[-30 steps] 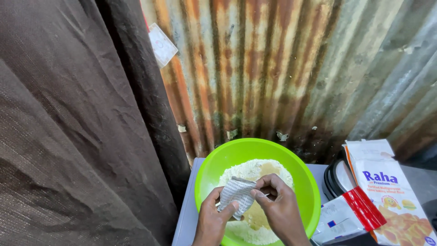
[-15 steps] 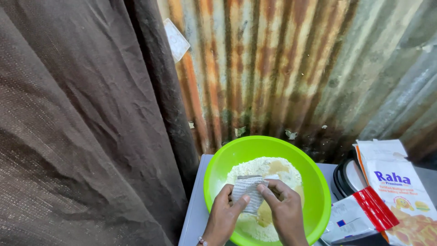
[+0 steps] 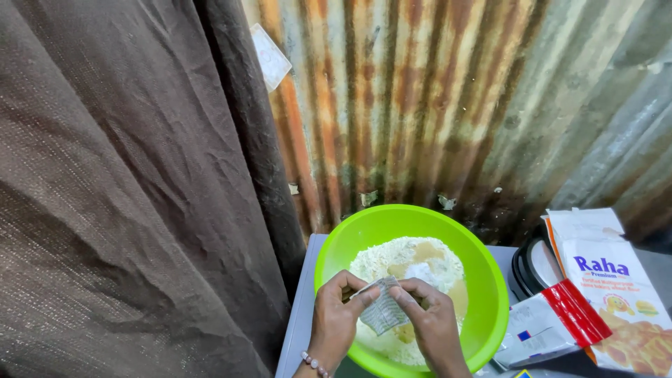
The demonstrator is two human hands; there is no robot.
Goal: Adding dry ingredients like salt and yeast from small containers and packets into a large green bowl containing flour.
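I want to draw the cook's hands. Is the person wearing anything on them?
Both hands are bare: no gloves, no sleeves showing. The left hand has a bead bracelet with pale, pinkish beads at the wrist. The right hand wears nothing that shows, and no rings can be seen.

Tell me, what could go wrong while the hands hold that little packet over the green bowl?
1. Both the left hand and right hand pinch the small sachet above the flour; if it slips, it may drop into the mix.
2. The green bowl sits close to the table edge, so a push could perhaps tip it off.
3. The flour bag lies open beside the bowl and might spill.
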